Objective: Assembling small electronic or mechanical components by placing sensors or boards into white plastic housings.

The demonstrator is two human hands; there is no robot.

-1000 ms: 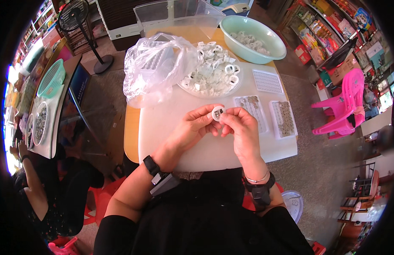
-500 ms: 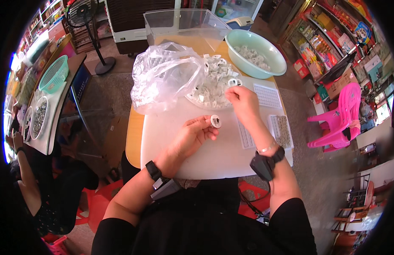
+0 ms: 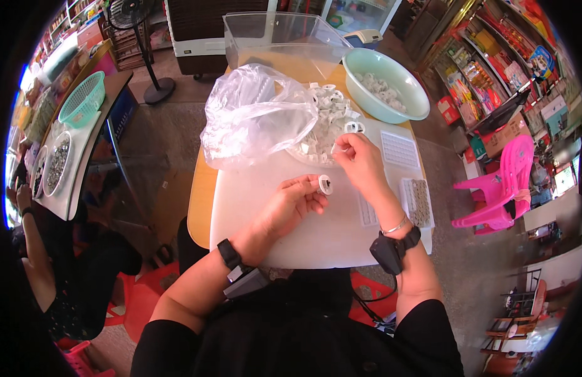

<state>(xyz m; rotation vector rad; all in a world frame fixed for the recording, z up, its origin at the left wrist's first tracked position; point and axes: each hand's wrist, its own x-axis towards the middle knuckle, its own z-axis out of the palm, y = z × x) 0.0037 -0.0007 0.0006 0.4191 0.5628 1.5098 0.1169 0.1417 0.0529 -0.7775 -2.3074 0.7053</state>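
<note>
My left hand [image 3: 293, 202] pinches a small round white plastic part [image 3: 325, 184] between thumb and fingertips, a dark spot showing at its centre. To its right and a little farther off, my right hand [image 3: 360, 160] is closed in a pinch, fingertips beside the heap. Whatever it grips is too small to name. A heap of white plastic parts [image 3: 329, 112] lies just beyond both hands, partly covered by a crumpled clear plastic bag [image 3: 250, 129]. One white ring-like part [image 3: 353, 127] sits at the heap's near right edge.
Beyond the heap are a pale green basin [image 3: 418, 108] with white parts and a clear plastic bin [image 3: 272, 34]. To the right lie a white gridded tray [image 3: 399, 149] and a tray of small grey pieces [image 3: 419, 202]. At the left, another person's arm [image 3: 39, 251] reaches toward a side table [image 3: 70, 182].
The view has shifted slightly, moving the table contents a little right in the picture. My left hand still holds the round part, and my right hand stays pinched near the heap.
</note>
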